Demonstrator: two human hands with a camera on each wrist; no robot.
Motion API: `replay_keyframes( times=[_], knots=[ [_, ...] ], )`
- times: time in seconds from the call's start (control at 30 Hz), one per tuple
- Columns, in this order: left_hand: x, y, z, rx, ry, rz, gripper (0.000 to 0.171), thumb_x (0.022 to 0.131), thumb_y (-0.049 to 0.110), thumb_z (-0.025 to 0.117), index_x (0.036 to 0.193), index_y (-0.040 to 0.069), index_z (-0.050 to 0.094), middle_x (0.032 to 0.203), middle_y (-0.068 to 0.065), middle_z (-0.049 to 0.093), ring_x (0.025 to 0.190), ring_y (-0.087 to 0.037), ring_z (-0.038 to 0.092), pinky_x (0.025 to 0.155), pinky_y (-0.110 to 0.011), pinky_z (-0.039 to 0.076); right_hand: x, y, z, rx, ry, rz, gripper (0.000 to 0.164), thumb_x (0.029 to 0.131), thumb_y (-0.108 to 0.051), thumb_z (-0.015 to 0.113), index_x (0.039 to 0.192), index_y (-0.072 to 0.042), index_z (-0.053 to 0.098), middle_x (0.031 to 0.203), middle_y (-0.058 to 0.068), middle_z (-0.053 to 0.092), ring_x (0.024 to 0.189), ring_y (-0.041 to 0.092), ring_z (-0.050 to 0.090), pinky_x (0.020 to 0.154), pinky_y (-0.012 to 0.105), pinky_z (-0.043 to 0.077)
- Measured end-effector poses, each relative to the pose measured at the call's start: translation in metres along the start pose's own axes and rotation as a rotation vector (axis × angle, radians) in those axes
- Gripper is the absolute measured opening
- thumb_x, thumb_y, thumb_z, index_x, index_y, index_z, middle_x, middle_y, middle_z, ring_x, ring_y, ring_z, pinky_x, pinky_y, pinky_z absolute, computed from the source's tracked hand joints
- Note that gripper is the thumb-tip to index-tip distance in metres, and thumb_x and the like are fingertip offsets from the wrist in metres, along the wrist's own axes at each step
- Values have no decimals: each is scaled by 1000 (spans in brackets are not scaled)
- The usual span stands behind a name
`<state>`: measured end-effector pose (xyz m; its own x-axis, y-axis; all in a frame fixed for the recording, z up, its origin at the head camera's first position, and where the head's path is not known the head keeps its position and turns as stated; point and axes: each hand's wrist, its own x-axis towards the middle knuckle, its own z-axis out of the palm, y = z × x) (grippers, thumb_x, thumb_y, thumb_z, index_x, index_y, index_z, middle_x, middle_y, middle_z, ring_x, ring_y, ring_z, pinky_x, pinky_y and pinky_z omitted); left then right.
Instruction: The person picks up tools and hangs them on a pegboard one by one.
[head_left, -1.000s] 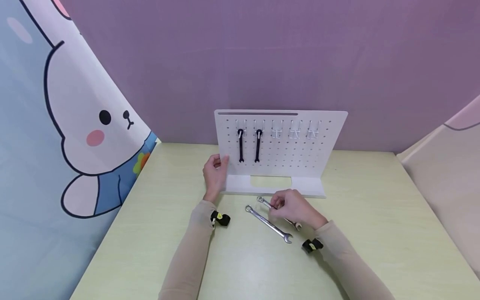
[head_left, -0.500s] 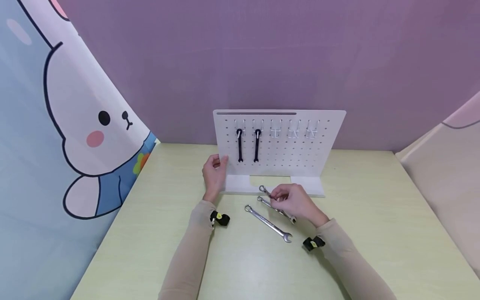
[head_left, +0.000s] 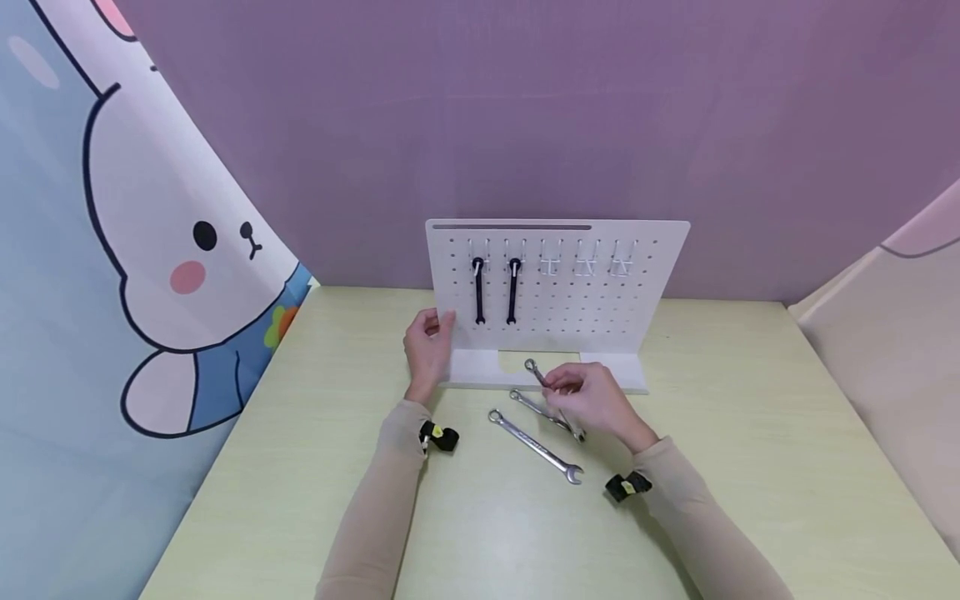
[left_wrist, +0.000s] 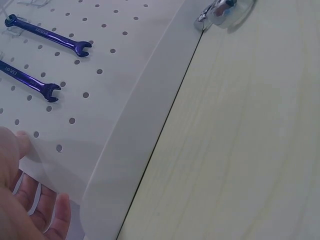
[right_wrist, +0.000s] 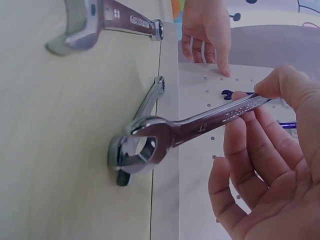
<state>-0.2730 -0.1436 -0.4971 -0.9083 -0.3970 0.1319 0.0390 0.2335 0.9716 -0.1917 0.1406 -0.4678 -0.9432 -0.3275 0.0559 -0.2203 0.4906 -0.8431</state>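
Note:
My right hand [head_left: 596, 400] pinches a silver combination wrench [right_wrist: 215, 117] between thumb and fingers, above the table by the pegboard's base. Its ring end points toward the board in the head view; its open end faces the right wrist camera. Beneath it lies a second silver wrench [head_left: 531, 402], partly covered in the head view. A third silver wrench [head_left: 534, 447] lies nearer me. My left hand [head_left: 429, 350] holds the left edge of the white pegboard [head_left: 570, 321], thumb on the front face and fingers behind the edge.
Two dark blue wrenches [head_left: 512, 292] hang from hooks on the board's left side. Several clear hooks [head_left: 585, 262] continue in that row to the right. The pegboard stands on a flat base [head_left: 472, 371] on the pale wooden table [head_left: 750, 433], before a purple backdrop [head_left: 555, 108].
My right hand has lifted one silver wrench off the table and moved it slightly toward the board, uncovering another wrench below. The left hand stays at the board's edge.

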Motion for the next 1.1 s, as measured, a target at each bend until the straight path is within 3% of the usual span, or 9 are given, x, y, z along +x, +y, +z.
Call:
replay_keyframes(
  times=[0.6, 1.1],
  knots=[
    [0, 1, -1, -1, -2, -1, 35, 102, 33, 73, 122, 4, 72, 113, -17, 74, 107, -31, 68, 98, -46, 54, 0, -7, -8, 79, 30, 1, 22, 93, -13, 80, 110, 2, 78, 100, 15, 81, 86, 14, 75, 80, 20, 60],
    [0, 1, 0, -5, 11, 0, 35, 102, 32, 73, 120, 3, 72, 112, -19, 75, 106, -32, 68, 97, -45, 54, 6, -10, -9, 131, 50, -31, 20, 98, -19, 77, 110, -2, 81, 105, 15, 82, 88, 9, 76, 84, 21, 61]
  ],
)
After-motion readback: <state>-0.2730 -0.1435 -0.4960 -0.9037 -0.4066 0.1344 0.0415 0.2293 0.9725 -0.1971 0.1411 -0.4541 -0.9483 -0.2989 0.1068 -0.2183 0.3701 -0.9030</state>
